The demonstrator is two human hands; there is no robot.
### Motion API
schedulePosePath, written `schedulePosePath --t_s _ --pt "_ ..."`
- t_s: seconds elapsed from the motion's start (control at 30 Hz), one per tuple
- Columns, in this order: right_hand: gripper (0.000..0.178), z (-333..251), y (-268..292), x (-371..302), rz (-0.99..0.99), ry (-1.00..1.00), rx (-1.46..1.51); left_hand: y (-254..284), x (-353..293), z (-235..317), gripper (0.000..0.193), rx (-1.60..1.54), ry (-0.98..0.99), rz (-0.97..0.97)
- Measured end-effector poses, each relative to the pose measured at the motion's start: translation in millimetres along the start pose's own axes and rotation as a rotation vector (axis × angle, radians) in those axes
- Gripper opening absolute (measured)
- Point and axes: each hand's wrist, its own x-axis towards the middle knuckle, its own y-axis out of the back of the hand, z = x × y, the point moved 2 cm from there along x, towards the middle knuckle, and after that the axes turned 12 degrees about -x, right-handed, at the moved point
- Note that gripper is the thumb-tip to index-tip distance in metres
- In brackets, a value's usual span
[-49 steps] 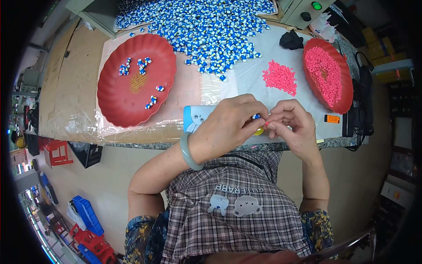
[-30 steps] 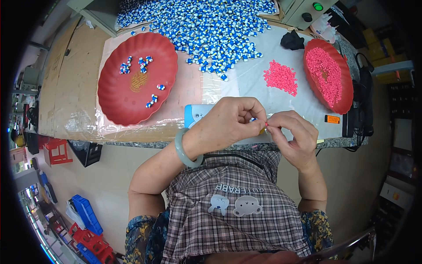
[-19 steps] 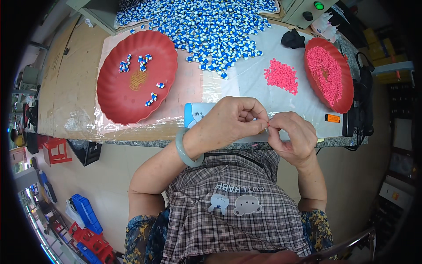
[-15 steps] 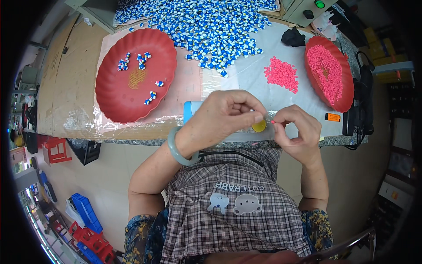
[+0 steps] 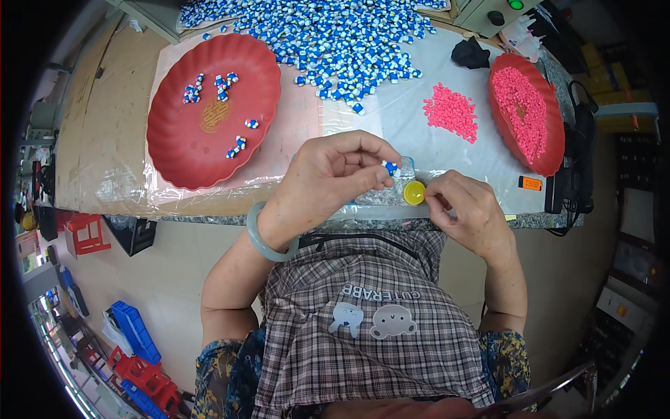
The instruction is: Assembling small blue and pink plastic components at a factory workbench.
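My left hand pinches a small blue-and-white piece between thumb and fingertips, above the table's near edge. Close by on the right, my right hand has thumb and forefinger closed at the rim of a small round yellow dish. A trace of pink shows at those fingertips, a tiny pink piece mostly hidden by them. Beyond my hands spreads a big heap of blue-and-white pieces. Loose pink pieces lie on the pale sheet to the right.
At the left, a red scalloped tray carries several blue-and-white pieces. A second red tray at the right holds many pink bits. Behind them are a black cloth-like lump and a grey machine housing. An orange-labelled item lies near the right edge.
My left hand has drawn up and left, uncovering the blue-and-white piece and the yellow dish. My right hand has shifted slightly left and down, its fingertips now at the dish.
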Motion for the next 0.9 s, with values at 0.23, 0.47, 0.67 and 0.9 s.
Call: schedulePosePath --t_s 0.23,0.47,0.67,0.9 --pt "0.019 -6 9 3 0.008 0.036 -0.104 -7 -2 1 0.025 0.042 -0.030 -0.008" --pt "0.015 -14 14 4 0.182 -0.145 0.247 -19 -4 -11 0.024 -0.032 -0.024 -0.013" --pt "0.015 -21 10 8 0.282 -0.150 0.225 -25 -3 -17 0.023 -0.017 -0.064 -0.035" --pt "0.017 -21 6 10 0.324 -0.129 0.185 -26 -1 -18 0.021 0.006 -0.086 -0.042"
